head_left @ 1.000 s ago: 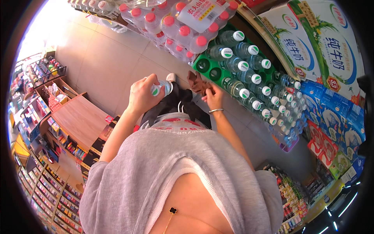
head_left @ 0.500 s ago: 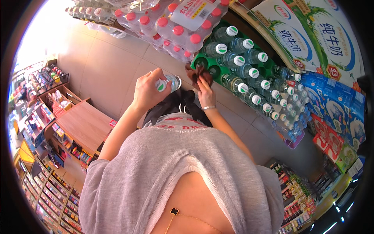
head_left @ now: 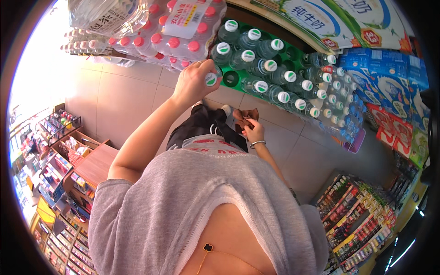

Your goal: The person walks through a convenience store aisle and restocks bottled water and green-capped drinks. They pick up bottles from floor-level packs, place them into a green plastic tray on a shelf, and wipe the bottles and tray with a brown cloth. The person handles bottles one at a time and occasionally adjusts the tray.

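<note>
My left hand (head_left: 195,82) is closed round a clear water bottle (head_left: 211,79) with a white and green cap. That bottle is at the left end of a green crate (head_left: 223,89); whether it touches the crate I cannot tell. Several like bottles (head_left: 261,86) stand upright in the crate's round slots, and a bare slot (head_left: 230,78) shows just right of the held one. Nearer my body, my right hand (head_left: 254,131) pinches a crumpled brown cloth (head_left: 243,118) over the floor, apart from the crate.
Shrink-wrapped red-capped bottles (head_left: 173,42) are stacked left of the crate, a large clear bottle pack (head_left: 107,16) beyond. Milk cartons (head_left: 316,20) line the back right, with blue packs (head_left: 385,68) beside them. A wooden counter (head_left: 95,161) stands left, a stocked shelf (head_left: 357,215) right.
My left hand has carried the bottle forward and right, from over the floor to the crate's edge. My right hand has drawn the cloth back from the crate toward me. The view has shifted.
</note>
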Demonstrator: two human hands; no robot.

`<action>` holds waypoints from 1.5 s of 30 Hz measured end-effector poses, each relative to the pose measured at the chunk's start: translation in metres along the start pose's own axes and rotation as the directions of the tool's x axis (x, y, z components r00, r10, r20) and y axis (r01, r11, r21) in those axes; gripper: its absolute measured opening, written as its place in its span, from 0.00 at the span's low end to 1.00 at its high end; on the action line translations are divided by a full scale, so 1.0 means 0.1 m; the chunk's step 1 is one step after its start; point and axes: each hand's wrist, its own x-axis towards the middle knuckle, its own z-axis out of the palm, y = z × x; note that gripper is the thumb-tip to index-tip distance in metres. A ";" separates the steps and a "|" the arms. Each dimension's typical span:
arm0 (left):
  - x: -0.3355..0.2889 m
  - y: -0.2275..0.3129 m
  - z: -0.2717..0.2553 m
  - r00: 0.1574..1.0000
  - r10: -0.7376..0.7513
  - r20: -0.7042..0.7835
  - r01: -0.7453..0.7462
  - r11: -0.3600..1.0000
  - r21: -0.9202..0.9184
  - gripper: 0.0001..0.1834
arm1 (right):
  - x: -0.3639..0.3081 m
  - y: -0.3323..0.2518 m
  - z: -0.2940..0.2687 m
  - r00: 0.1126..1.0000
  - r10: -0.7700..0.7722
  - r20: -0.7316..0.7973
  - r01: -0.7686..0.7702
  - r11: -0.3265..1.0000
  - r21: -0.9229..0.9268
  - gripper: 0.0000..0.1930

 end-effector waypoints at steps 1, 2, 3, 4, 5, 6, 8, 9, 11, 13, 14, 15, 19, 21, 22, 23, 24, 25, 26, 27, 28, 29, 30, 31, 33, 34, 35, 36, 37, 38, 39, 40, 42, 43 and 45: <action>0.05 0.02 0.06 1.000 0.014 0.012 -0.014 1.000 0.004 0.15 | -0.02 0.03 0.01 0.999 -0.037 -0.006 0.037 0.999 -0.018 0.16; 0.09 0.04 0.11 0.999 0.027 0.024 -0.028 1.000 0.009 0.15 | -0.05 0.06 0.02 0.999 -0.049 -0.005 0.049 0.998 -0.031 0.16; 0.13 0.05 0.17 0.998 0.036 0.057 -0.037 0.999 0.019 0.15 | -0.07 0.11 0.00 0.998 -0.061 -0.002 0.061 0.997 -0.043 0.17; 0.17 0.07 0.23 0.995 0.042 0.090 -0.045 0.999 0.028 0.14 | -0.10 0.15 -0.02 0.997 -0.076 -0.002 0.076 0.996 -0.040 0.16; 0.18 0.09 0.28 0.992 0.059 0.114 -0.062 0.998 0.029 0.14 | -0.12 0.19 -0.05 0.995 -0.096 -0.005 0.096 0.994 -0.048 0.15; 0.18 0.10 0.32 0.985 0.109 0.136 -0.110 0.994 0.002 0.14 | -0.14 0.23 -0.10 0.993 -0.118 -0.008 0.117 0.992 -0.057 0.15; 0.15 0.11 0.37 0.975 0.088 0.206 -0.092 0.996 0.012 0.14 | -0.17 0.31 -0.19 0.987 -0.161 -0.013 0.159 0.981 -0.113 0.14; 0.13 0.11 0.38 0.967 0.068 0.245 -0.075 0.997 0.020 0.13 | -0.19 0.34 -0.23 0.983 -0.184 -0.017 0.179 0.971 -0.158 0.13; 0.12 0.09 0.35 0.974 0.007 0.226 -0.013 1.000 0.027 0.14 | -0.21 0.39 -0.32 0.965 -0.261 -0.018 0.247 0.932 -0.267 0.12; 0.11 0.05 0.30 0.965 -0.077 0.250 0.061 0.996 0.069 0.16 | -0.22 0.42 -0.38 0.941 -0.339 -0.001 0.310 0.859 -0.407 0.12; 0.12 0.03 0.26 0.956 -0.114 0.269 0.088 0.991 0.105 0.16 | -0.21 0.42 -0.39 0.925 -0.381 0.014 0.358 0.856 -0.372 0.11; 0.13 0.00 0.21 0.954 -0.134 0.269 0.100 0.985 0.138 0.17 | -0.21 0.42 -0.40 0.919 -0.394 0.024 0.377 0.858 -0.350 0.11; 0.10 -0.03 0.13 0.952 -0.150 0.267 0.095 0.974 0.207 0.19 | -0.15 0.30 -0.33 0.885 -0.464 0.049 0.456 0.838 -0.300 0.10; 0.16 -0.05 0.11 0.950 -0.180 0.256 0.144 0.977 0.155 0.20 | -0.15 0.17 -0.28 0.888 -0.455 0.066 0.457 0.860 -0.227 0.10; 0.21 -0.07 0.10 0.947 -0.200 0.251 0.171 0.976 0.132 0.20 | -0.15 0.10 -0.26 0.889 -0.453 0.062 0.456 0.868 -0.197 0.10; 0.27 -0.08 0.10 0.968 -0.208 0.143 0.193 0.975 0.109 0.21 | -0.17 0.02 -0.24 0.895 -0.441 0.067 0.446 0.885 -0.134 0.10; 0.34 -0.11 0.09 0.976 -0.216 0.033 0.213 0.974 0.081 0.22 | -0.20 -0.07 -0.23 0.903 -0.425 0.061 0.429 0.900 -0.076 0.10; 0.41 -0.13 0.08 0.973 -0.215 -0.085 0.221 0.974 0.059 0.23 | -0.23 -0.16 -0.22 0.910 -0.410 0.053 0.412 0.911 -0.023 0.10; 0.47 -0.15 0.09 0.984 -0.169 -0.057 0.173 0.982 0.080 0.23 | -0.26 -0.26 -0.22 0.914 -0.404 0.043 0.404 0.915 0.018 0.10; 0.54 -0.17 0.12 0.993 -0.115 -0.035 0.118 0.987 0.109 0.23 | -0.29 -0.35 -0.22 0.918 -0.396 0.032 0.394 0.918 0.055 0.10; 0.60 -0.18 0.16 0.998 -0.062 -0.012 0.063 0.989 0.135 0.23 | -0.31 -0.44 -0.21 0.907 -0.420 0.021 0.417 0.905 0.088 0.10; 0.66 -0.19 0.19 1.000 -0.010 0.010 0.008 0.987 0.159 0.23 | -0.31 -0.53 -0.19 0.922 -0.387 0.016 0.384 0.919 0.093 0.10; 0.72 -0.20 0.22 0.991 -0.031 0.127 0.007 0.982 0.189 0.22 | -0.31 -0.62 -0.17 0.921 -0.388 0.010 0.386 0.918 0.094 0.09; 0.78 -0.22 0.23 0.984 -0.015 0.178 -0.021 0.979 0.201 0.23 | -0.30 -0.70 -0.13 0.911 -0.413 -0.002 0.411 0.907 0.092 0.09; 0.91 -0.24 0.18 0.952 -0.032 0.306 -0.042 0.972 0.230 0.23 | -0.29 -0.89 -0.04 0.925 -0.380 0.005 0.380 0.924 0.052 0.10; 0.96 -0.24 0.10 0.944 -0.018 0.329 -0.021 0.993 0.113 0.20 | -0.30 -0.99 -0.01 0.927 -0.375 0.014 0.374 0.926 0.046 0.10; 0.96 -0.24 -0.01 0.972 0.033 0.231 -0.058 0.993 0.101 0.18 | -0.33 -1.11 0.01 0.952 -0.307 0.014 0.307 0.952 0.007 0.10; 0.97 -0.20 -0.12 0.988 0.049 0.146 -0.063 0.994 0.090 0.17 | -0.38 -1.24 0.00 0.939 -0.342 0.044 0.339 0.938 0.072 0.10; 1.01 -0.15 -0.25 0.996 0.063 0.068 -0.068 0.995 0.076 0.15 | -0.45 -1.40 -0.06 0.944 -0.323 0.064 0.315 0.943 0.107 0.10; 1.04 -0.11 -0.41 0.994 0.086 -0.067 -0.082 0.995 0.065 0.12 | -0.55 -1.56 -0.12 0.952 -0.294 0.086 0.281 0.949 0.143 0.10; 1.11 -0.08 -0.63 0.952 0.225 -0.206 -0.213 0.974 0.079 0.12 | -0.66 -1.75 -0.21 0.917 -0.394 0.064 0.379 0.909 0.172 0.10; 1.19 -0.04 -0.85 0.871 0.353 -0.341 -0.334 0.936 0.115 0.12 | -0.77 -1.96 -0.31 0.868 -0.495 0.039 0.479 0.856 0.197 0.10; 1.21 0.13 -1.19 0.891 0.094 -0.443 -0.293 0.866 -0.406 0.05 | -0.91 -2.42 -0.37 0.723 -0.691 -0.013 0.661 0.686 0.303 0.10; 1.22 0.18 -1.42 0.919 0.029 -0.393 -0.260 0.794 -0.549 0.04 | -0.93 -2.66 -0.33 0.624 -0.780 -0.048 0.733 0.563 0.382 0.11; 1.22 0.32 -1.68 0.879 0.062 -0.474 -0.389 0.667 -0.635 0.04 | -0.96 -3.15 -0.18 0.438 -0.889 -0.132 0.823 0.338 0.456 0.14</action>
